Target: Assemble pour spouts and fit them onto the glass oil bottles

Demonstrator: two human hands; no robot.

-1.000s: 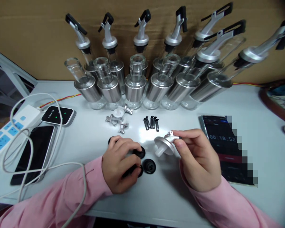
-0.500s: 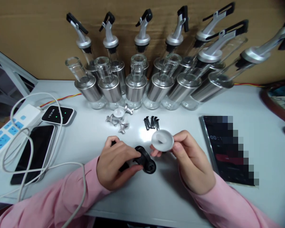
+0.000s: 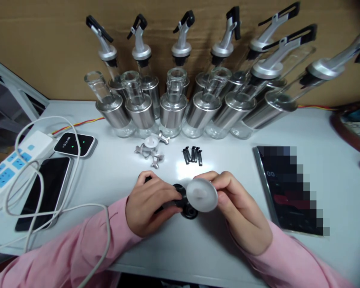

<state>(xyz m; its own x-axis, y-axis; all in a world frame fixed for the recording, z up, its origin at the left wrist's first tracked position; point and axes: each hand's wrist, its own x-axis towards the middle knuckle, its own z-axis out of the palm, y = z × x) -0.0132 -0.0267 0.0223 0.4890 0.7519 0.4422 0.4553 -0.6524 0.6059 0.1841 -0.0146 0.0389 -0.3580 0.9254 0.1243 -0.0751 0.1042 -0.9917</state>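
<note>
My right hand (image 3: 243, 218) grips a round grey pourer cap (image 3: 202, 196) by its rim, with its dished face towards me. My left hand (image 3: 153, 204) is closed round black rubber stoppers (image 3: 190, 211) with ringed flanges; the fingers hide most of them, and I cannot tell how many there are. The cap's left edge overlaps the stoppers in view, and whether they touch is unclear. Beyond my left hand lies a small pile of silver pourer caps (image 3: 152, 149). Several small black levers (image 3: 193, 155) lie in a row further right.
Glass bottles with steel sleeves (image 3: 173, 113) line the back, several topped with pourers (image 3: 181, 49). To the left are a power strip (image 3: 6, 176), a Wi-Fi device (image 3: 75, 145), a phone (image 3: 45, 192) and a loose white cable (image 3: 107, 228). A larger phone (image 3: 288, 192) lies at right.
My right hand has brought the grey cap left and down, over the edge of the black stoppers, and tipped it. My left hand keeps its hold, nearly in place. The view has shifted slightly.
</note>
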